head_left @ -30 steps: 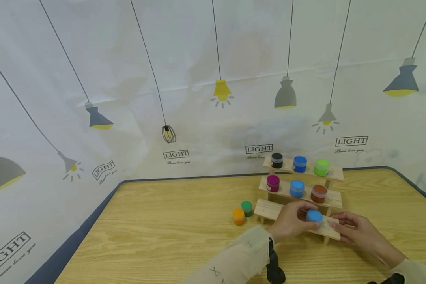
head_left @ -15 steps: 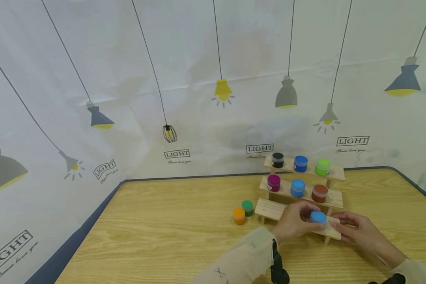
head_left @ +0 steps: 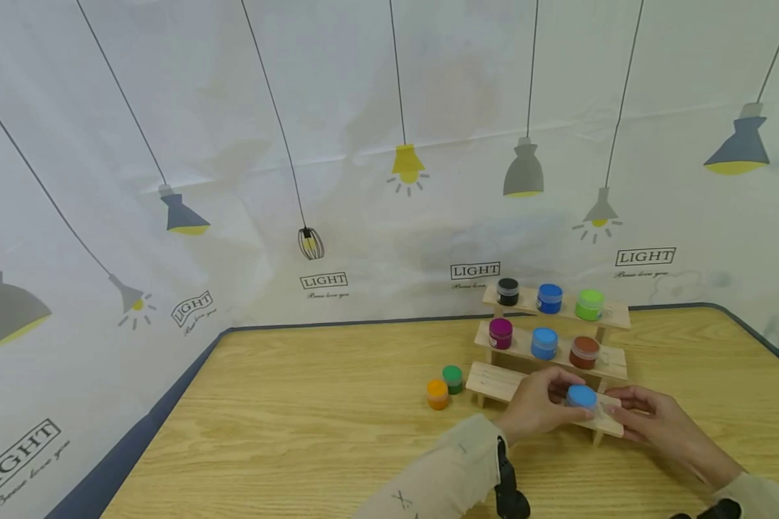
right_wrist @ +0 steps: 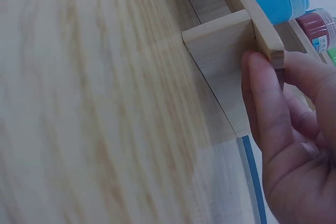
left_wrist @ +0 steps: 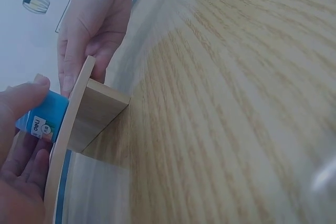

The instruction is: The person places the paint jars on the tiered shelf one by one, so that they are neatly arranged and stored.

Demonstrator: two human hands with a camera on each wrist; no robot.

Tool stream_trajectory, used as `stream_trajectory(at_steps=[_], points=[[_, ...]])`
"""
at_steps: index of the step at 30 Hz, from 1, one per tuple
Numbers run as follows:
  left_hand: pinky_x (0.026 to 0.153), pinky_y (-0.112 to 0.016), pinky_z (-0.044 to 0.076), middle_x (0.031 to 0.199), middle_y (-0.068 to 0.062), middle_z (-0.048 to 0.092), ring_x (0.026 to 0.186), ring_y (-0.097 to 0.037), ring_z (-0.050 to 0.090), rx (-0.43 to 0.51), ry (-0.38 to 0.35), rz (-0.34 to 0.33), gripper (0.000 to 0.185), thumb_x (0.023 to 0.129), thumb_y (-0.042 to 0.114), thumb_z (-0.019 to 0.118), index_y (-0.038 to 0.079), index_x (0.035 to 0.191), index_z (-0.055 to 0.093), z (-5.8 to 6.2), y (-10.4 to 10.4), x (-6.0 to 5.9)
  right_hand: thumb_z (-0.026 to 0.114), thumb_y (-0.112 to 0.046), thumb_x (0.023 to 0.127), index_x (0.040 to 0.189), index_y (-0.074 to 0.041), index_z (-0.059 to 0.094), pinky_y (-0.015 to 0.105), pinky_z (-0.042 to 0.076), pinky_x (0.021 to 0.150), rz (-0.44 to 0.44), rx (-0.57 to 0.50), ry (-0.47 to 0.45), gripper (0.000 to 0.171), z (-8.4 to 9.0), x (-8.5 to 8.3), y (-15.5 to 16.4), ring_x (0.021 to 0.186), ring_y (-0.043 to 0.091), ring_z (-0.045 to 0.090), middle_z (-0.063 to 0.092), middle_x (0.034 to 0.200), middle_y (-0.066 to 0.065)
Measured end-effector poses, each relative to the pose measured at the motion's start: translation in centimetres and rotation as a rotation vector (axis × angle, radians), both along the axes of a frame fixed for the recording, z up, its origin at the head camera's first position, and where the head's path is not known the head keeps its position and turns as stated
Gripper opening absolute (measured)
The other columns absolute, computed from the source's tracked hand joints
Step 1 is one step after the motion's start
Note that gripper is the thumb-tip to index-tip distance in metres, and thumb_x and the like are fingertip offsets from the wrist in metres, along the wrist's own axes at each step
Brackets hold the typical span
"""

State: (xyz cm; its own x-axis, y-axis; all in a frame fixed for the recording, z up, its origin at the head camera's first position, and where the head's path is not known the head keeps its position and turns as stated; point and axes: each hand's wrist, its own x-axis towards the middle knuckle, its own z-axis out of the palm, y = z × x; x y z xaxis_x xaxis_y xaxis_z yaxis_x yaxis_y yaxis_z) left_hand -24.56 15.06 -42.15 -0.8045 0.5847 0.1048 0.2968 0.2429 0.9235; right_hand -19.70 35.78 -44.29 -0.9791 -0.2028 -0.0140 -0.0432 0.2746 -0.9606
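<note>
You face a light wooden table (head_left: 311, 432) with a dark blue rim. Behind and beside it hangs a pale backdrop (head_left: 298, 108) printed with pendant lamps and "LIGHT" labels, seemingly fabric.

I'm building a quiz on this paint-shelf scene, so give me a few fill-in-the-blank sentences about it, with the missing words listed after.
1. The left hand holds a light blue jar on the ____ tier of the wooden rack.
2. The right hand touches the rack's ____ end.
3. On the table left of the rack stand a green jar and an ____ jar.
4. The top tier carries ____ jars.

Missing words: lowest; right; orange; three
</note>
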Motion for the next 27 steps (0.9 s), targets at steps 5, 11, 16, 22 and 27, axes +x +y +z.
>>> stream_trajectory(at_steps=[5,11,16,22,27], points=[[0.066,-0.015,0.043,0.086,0.017,0.053,0.074,0.003,0.049,-0.013,-0.006,0.006,0.031,0.074,0.013,0.074,0.017,0.102,0.062,-0.1,0.1,0.0,0.048,-0.015,0.094,0.116,0.017,0.043,0.027,0.052,0.066,-0.015,0.027,-0.003,0.039,0.1,0.0,-0.1,0.080,0.007,0.060,0.058,0.094,-0.003],[0.070,-0.015,0.043,0.090,0.018,0.054,0.077,0.005,0.048,-0.010,-0.003,-0.022,0.033,0.075,0.013,0.073,0.017,0.105,0.061,0.0,-0.3,0.1,0.048,-0.018,0.095,0.119,0.021,0.037,0.028,0.052,0.066,-0.039,0.074,-0.019,0.046,0.2,0.1,-0.3,0.079,0.007,0.059,0.057,0.093,0.003],[0.073,-0.015,0.043,0.098,0.018,0.055,0.080,0.005,0.049,0.036,0.006,-0.077,0.037,0.076,0.011,0.072,0.016,0.111,0.060,0.0,-0.6,-0.1,0.048,-0.017,0.094,0.120,0.023,0.033,0.028,0.052,0.068,-0.033,0.053,-0.031,0.050,0.1,0.0,-0.2,0.081,0.007,0.060,0.058,0.096,0.003],[0.076,-0.016,0.043,0.101,0.017,0.056,0.084,0.005,0.051,0.077,-0.055,-0.094,0.040,0.078,0.010,0.071,0.016,0.115,0.058,0.3,-1.0,-0.2,0.049,-0.017,0.094,0.120,0.023,0.033,0.028,0.052,0.068,-0.036,0.058,-0.027,0.050,0.1,0.1,-0.2,0.081,0.006,0.059,0.058,0.098,0.001],[0.077,-0.016,0.044,0.103,0.016,0.057,0.089,0.003,0.052,0.045,-0.062,-0.105,0.043,0.077,0.011,0.071,0.018,0.117,0.057,0.6,-1.7,-0.1,0.049,-0.017,0.094,0.120,0.023,0.034,0.028,0.052,0.068,-0.045,0.069,-0.026,0.050,0.1,0.0,-0.2,0.081,0.006,0.059,0.058,0.098,0.002]])
